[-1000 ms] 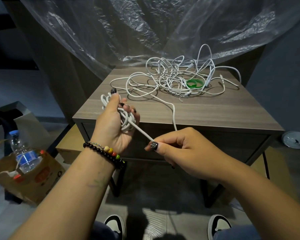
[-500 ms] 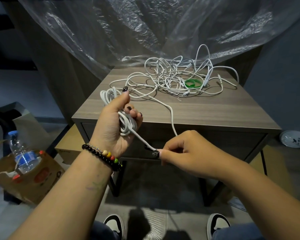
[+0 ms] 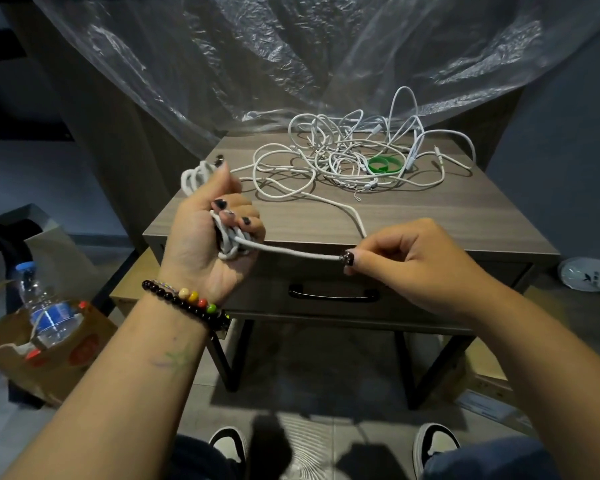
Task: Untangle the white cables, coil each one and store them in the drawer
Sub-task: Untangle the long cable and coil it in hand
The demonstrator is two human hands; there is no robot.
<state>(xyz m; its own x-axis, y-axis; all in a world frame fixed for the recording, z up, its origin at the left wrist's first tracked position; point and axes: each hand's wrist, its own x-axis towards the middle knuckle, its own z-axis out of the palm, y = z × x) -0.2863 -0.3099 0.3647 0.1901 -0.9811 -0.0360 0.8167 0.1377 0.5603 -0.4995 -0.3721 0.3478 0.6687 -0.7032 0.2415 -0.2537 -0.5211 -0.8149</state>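
Note:
A tangle of thin white cables (image 3: 352, 157) lies on the back half of the wooden side table (image 3: 430, 223). My left hand (image 3: 205, 237) grips a coil of thicker white cable (image 3: 194, 174), its loops sticking out above and below the fist, over the table's front left corner. From the fist a taut stretch of that cable (image 3: 291, 252) runs right to my right hand (image 3: 406, 261), which pinches it in front of the table edge. Beyond the pinch the cable climbs back onto the table toward the tangle. The closed drawer with a black handle (image 3: 333, 295) sits below my hands.
A green band (image 3: 383, 165) lies within the tangle. Clear plastic sheeting (image 3: 291, 57) hangs behind the table. A paper bag holding a water bottle (image 3: 44, 313) stands on the floor at left. A white object (image 3: 593, 275) lies at right. My shoes (image 3: 437, 445) show below.
My right hand moved out to the right, drawing the cable taut between both hands. My left hand turned and closed tighter round the coil. The view shifted down, showing the drawer handle.

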